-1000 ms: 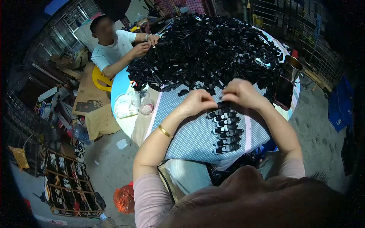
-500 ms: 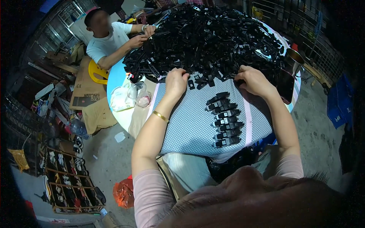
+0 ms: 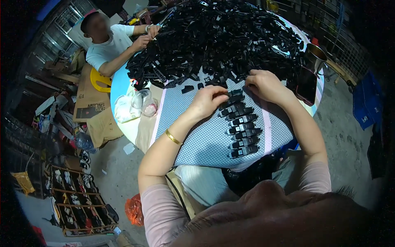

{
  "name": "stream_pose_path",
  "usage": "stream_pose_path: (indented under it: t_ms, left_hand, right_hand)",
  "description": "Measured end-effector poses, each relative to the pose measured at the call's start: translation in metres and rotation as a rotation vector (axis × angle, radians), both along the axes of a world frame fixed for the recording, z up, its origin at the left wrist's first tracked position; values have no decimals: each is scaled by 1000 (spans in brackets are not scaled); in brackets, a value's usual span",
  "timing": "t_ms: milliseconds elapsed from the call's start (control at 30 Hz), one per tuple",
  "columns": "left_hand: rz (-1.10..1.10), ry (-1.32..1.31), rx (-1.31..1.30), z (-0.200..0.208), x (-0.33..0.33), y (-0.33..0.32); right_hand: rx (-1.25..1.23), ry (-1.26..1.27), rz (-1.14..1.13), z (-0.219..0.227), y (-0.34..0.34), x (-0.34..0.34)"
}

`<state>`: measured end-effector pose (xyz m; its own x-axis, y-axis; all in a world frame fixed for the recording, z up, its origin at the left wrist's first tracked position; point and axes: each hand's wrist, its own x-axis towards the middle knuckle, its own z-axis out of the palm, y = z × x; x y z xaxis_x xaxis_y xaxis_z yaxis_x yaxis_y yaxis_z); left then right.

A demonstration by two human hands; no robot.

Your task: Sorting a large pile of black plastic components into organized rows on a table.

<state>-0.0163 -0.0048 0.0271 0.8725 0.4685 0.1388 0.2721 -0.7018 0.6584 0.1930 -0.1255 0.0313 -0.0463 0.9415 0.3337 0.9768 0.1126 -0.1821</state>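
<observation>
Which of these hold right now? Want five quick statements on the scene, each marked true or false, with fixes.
1. The row of black parts lies on the patterned cloth. True.
2. The gold bracelet is on the right forearm. False: the gold bracelet is on the left forearm.
3. The left hand and right hand are both at the far end of the row, near the pile of black parts. True.
4. The chair by the co-worker is blue. False: the chair is yellow.
5. The orange plastic bag sits on the table. False: the bag is on the floor.
</observation>
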Motion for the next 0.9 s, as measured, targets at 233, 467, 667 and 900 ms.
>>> stream_pose_path:
  t_ms: [233,467,667,900]
  left_hand:
    - [26,-200,258,-5,1,-8]
    - [-120,-155,258,0,3,-16]
    - [-152,-180,297,-5,2,-14]
    - [-110,-191,313,-7,5,-6]
  right_hand:
    - [-50,-65,-206,5,-4,4]
    - [21,-157,-164,-6,0,-2]
    - [10,-235,-244,-9,0,3]
    - [286,37,-31,5,0,-5]
